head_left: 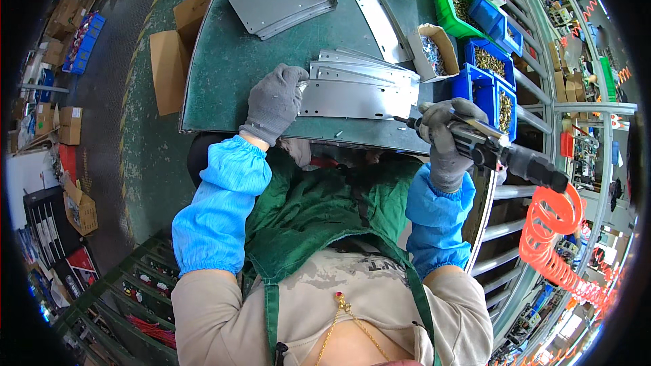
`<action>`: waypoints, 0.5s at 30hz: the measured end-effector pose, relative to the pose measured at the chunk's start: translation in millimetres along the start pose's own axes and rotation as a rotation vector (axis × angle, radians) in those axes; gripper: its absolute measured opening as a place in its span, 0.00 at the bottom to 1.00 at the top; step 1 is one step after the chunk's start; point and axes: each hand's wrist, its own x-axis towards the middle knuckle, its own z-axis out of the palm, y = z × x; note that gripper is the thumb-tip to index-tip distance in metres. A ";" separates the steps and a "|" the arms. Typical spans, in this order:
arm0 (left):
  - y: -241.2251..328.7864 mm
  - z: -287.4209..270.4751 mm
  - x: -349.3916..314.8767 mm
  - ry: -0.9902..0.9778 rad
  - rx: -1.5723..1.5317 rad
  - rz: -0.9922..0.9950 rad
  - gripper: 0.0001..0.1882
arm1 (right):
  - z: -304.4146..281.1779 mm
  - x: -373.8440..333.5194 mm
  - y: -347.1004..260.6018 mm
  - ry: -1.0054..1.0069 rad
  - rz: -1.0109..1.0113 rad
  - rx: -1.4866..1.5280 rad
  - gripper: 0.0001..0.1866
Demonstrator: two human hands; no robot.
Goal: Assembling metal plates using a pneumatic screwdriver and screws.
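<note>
My left hand [277,100], in a grey glove, is closed at the left end of a stack of flat metal plates [356,99]. Something small and shiny shows at its fingertips, too small to make out. The silver plates have holes along their edges and lie slightly fanned near the table's front edge. My gloved right hand [447,142] grips a dark air tool [485,146], its narrow tip pointing left, close to the plates' right end. An orange coiled hose [553,230] hangs from the tool's rear. A few small loose pieces [401,129] lie by the front edge.
A bent grey metal panel [278,0] and a long strip [382,27] lie farther back on the green table [224,85]. At right stand a cardboard box of small parts [434,54], a green bin [458,7] and several blue bins [485,57] of brass-coloured fasteners.
</note>
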 end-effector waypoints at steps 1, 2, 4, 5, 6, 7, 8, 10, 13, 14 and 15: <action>-0.1 0.3 -0.2 0.009 -0.002 0.002 0.11 | 0.1 -0.2 0.6 -0.002 0.000 0.000 0.23; 0.0 0.4 -0.2 0.019 -0.003 0.003 0.11 | 0.0 -1.2 1.1 -0.014 0.005 -0.009 0.23; 0.9 0.1 0.0 0.024 -0.004 0.006 0.10 | 2.1 -4.3 0.0 -0.007 0.050 -0.047 0.22; 1.1 -0.6 0.1 0.028 -0.006 0.010 0.10 | 3.7 -6.6 -0.9 -0.009 0.051 -0.046 0.22; 1.5 -1.2 -0.1 0.030 -0.007 0.008 0.10 | 4.8 -9.0 -1.3 -0.023 0.084 -0.074 0.22; 1.7 -2.0 -0.6 0.022 0.005 0.004 0.10 | 5.3 -11.0 -0.1 -0.037 0.118 -0.103 0.22; 1.9 -2.9 -0.9 0.013 0.017 -0.002 0.10 | -9.5 -13.5 7.9 -0.152 0.077 -0.117 0.23; 3.8 -3.3 0.4 0.029 0.014 0.019 0.10 | -0.8 -11.5 1.8 -0.108 0.041 -0.122 0.23; 4.2 -3.5 1.6 0.035 0.006 0.039 0.10 | 5.4 -7.2 -3.3 -0.022 0.008 -0.196 0.21; 4.2 -3.2 1.8 0.027 0.003 0.039 0.09 | 6.3 -7.5 -3.0 0.009 0.026 -0.162 0.20; 3.6 -3.9 1.2 0.028 0.006 0.033 0.09 | 7.6 -7.4 -1.7 0.038 0.044 -0.124 0.19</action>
